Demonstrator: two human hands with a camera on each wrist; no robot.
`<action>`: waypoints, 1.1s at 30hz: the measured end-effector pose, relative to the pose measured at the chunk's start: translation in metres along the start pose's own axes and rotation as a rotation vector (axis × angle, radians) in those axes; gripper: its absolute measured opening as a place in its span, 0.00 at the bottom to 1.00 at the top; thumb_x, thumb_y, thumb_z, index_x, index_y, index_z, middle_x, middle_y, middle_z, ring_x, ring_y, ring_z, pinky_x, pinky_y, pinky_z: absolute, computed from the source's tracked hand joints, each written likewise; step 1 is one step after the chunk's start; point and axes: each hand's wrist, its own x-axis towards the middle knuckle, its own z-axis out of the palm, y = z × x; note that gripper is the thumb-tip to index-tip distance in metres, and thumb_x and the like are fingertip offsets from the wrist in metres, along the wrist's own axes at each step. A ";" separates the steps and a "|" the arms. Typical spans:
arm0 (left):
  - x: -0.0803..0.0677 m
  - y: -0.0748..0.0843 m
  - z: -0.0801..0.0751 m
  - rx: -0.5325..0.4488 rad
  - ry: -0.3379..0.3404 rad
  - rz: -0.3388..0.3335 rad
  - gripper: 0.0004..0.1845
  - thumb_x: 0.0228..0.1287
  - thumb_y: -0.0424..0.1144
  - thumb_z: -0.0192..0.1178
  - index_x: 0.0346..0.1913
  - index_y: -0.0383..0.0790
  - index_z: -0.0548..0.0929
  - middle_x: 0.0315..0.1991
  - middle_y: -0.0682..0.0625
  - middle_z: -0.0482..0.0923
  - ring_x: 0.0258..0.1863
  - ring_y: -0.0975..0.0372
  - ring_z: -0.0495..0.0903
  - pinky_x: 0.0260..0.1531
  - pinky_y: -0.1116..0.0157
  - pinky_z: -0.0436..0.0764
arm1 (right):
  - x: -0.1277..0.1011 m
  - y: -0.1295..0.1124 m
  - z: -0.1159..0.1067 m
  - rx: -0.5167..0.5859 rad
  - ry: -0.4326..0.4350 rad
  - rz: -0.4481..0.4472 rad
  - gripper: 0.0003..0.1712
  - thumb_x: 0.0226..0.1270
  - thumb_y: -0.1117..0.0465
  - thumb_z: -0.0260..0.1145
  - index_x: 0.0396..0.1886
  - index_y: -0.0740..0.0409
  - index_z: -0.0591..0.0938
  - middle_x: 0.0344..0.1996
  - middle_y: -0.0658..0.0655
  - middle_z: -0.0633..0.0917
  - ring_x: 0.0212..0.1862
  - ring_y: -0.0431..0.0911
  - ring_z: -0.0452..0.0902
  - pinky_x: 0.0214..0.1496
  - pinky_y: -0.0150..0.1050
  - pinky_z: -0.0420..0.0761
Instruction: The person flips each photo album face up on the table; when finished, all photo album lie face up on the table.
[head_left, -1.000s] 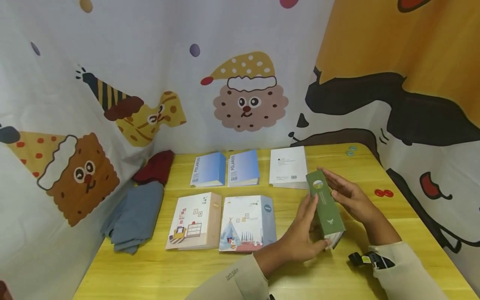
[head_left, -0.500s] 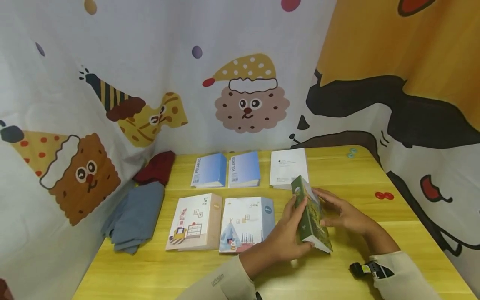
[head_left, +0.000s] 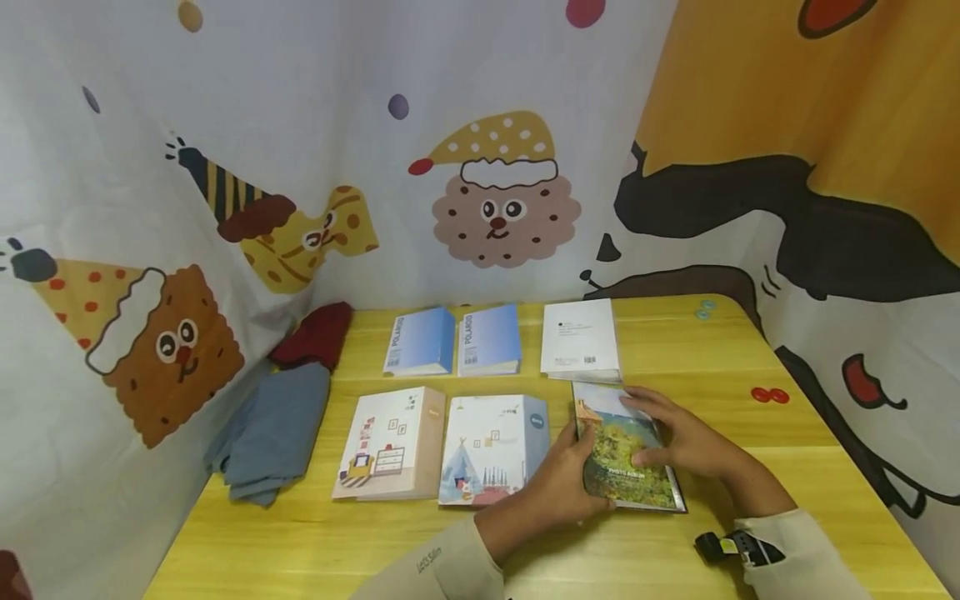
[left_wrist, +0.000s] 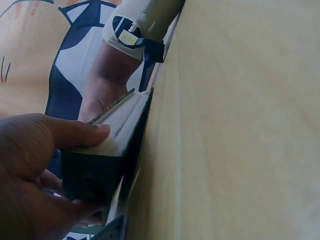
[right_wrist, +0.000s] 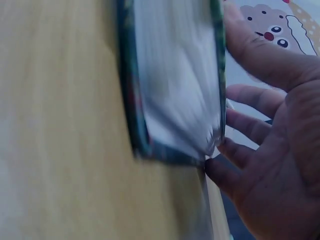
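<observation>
One yellow wood-grain worktop [head_left: 300, 550] carries a folded blue-grey cloth [head_left: 273, 425] by its left edge. Right of middle, towards the near edge, a thick green photo album [head_left: 622, 462] with a landscape cover has just turned from spine showing to cover up, so it seems nearly level; whether it touches the worktop is unclear. The left hand [head_left: 558, 479] grips its spine side; the right hand [head_left: 681, 433], loosely spread, touches its cover. Two small red discs [head_left: 761, 395] lie by the right edge.

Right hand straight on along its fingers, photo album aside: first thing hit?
Probably the white barcoded book, just beyond the photo album; the right hand might pass above it, as height is unclear.
</observation>
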 end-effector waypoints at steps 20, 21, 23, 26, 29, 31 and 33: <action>-0.011 -0.009 -0.020 0.051 -0.071 -0.027 0.61 0.70 0.65 0.71 0.90 0.41 0.47 0.91 0.36 0.27 0.78 0.37 0.73 0.67 0.55 0.86 | 0.006 -0.018 0.004 -0.133 -0.015 0.015 0.56 0.60 0.44 0.85 0.81 0.64 0.72 0.85 0.73 0.61 0.81 0.82 0.55 0.72 0.85 0.65; -0.013 -0.010 -0.023 0.069 -0.071 -0.025 0.60 0.70 0.66 0.70 0.90 0.43 0.48 0.91 0.37 0.27 0.79 0.38 0.72 0.67 0.54 0.87 | 0.006 -0.019 0.004 -0.146 -0.017 0.014 0.56 0.60 0.44 0.85 0.81 0.64 0.73 0.85 0.74 0.61 0.82 0.83 0.54 0.72 0.86 0.64; -0.017 -0.011 -0.029 0.113 -0.067 -0.021 0.59 0.71 0.68 0.68 0.90 0.44 0.49 0.91 0.38 0.27 0.80 0.39 0.71 0.67 0.53 0.86 | 0.008 -0.024 0.005 -0.175 -0.020 0.003 0.55 0.61 0.45 0.85 0.82 0.63 0.72 0.85 0.74 0.61 0.83 0.82 0.51 0.72 0.85 0.64; -0.025 -0.016 -0.037 0.168 -0.052 -0.036 0.58 0.71 0.68 0.68 0.90 0.46 0.52 0.92 0.40 0.28 0.81 0.40 0.70 0.68 0.50 0.86 | 0.011 -0.036 0.008 -0.208 -0.025 -0.016 0.54 0.64 0.45 0.84 0.83 0.62 0.71 0.86 0.74 0.59 0.84 0.82 0.49 0.71 0.86 0.65; -0.033 -0.024 -0.046 0.206 -0.033 -0.046 0.57 0.70 0.66 0.71 0.90 0.44 0.55 0.92 0.38 0.31 0.83 0.40 0.66 0.70 0.47 0.84 | 0.016 -0.050 0.013 -0.221 -0.037 -0.018 0.53 0.67 0.42 0.81 0.84 0.59 0.70 0.87 0.72 0.58 0.85 0.80 0.48 0.72 0.88 0.61; -0.039 -0.030 -0.051 0.226 -0.024 -0.047 0.57 0.69 0.64 0.73 0.89 0.42 0.57 0.92 0.37 0.34 0.86 0.39 0.60 0.74 0.43 0.79 | 0.021 -0.060 0.017 -0.222 -0.044 -0.011 0.52 0.69 0.42 0.79 0.85 0.57 0.69 0.88 0.71 0.57 0.86 0.78 0.46 0.73 0.88 0.58; -0.043 -0.037 -0.056 0.254 -0.027 -0.046 0.56 0.67 0.64 0.74 0.88 0.42 0.59 0.91 0.35 0.36 0.88 0.38 0.52 0.80 0.40 0.72 | 0.028 -0.070 0.022 -0.224 -0.052 -0.019 0.51 0.71 0.42 0.78 0.85 0.57 0.68 0.88 0.70 0.58 0.87 0.77 0.46 0.74 0.88 0.56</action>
